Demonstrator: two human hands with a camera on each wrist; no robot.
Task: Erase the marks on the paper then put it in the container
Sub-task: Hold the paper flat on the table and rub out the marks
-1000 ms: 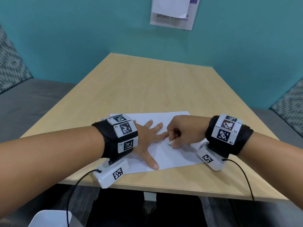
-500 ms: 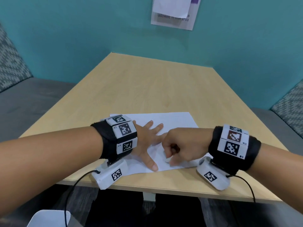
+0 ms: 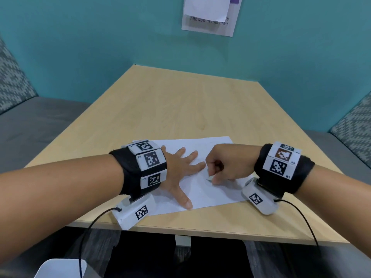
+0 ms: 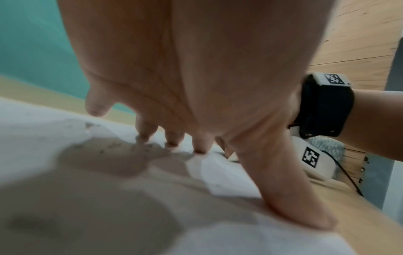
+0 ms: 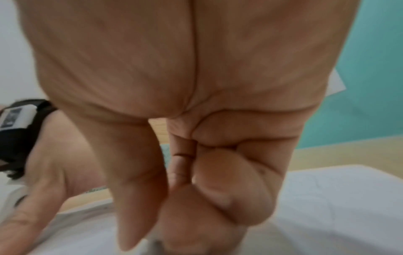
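A white sheet of paper (image 3: 210, 194) lies near the front edge of the wooden table (image 3: 180, 109). My left hand (image 3: 181, 169) lies flat on the paper's left part, fingers spread and straight, pressing it down; in the left wrist view the left hand (image 4: 196, 120) has its fingertips on the paper (image 4: 43, 129). My right hand (image 3: 224, 167) is curled, pinching a small white eraser (image 3: 209, 178) against the sheet, just right of the left fingertips. In the right wrist view the right hand (image 5: 174, 198) has thumb and fingers closed over the paper (image 5: 338, 207); the eraser is mostly hidden there.
A white container (image 3: 60, 267) shows at the bottom left, below the table's front edge. Grey seats with patterned cushions (image 3: 14, 81) flank the table. A teal wall (image 3: 100, 37) with a posted notice (image 3: 210, 15) stands behind it. The far half of the tabletop is bare wood.
My right hand slid toward me and left along the paper, then back up and right with the eraser. The left hand stayed flat on the sheet.
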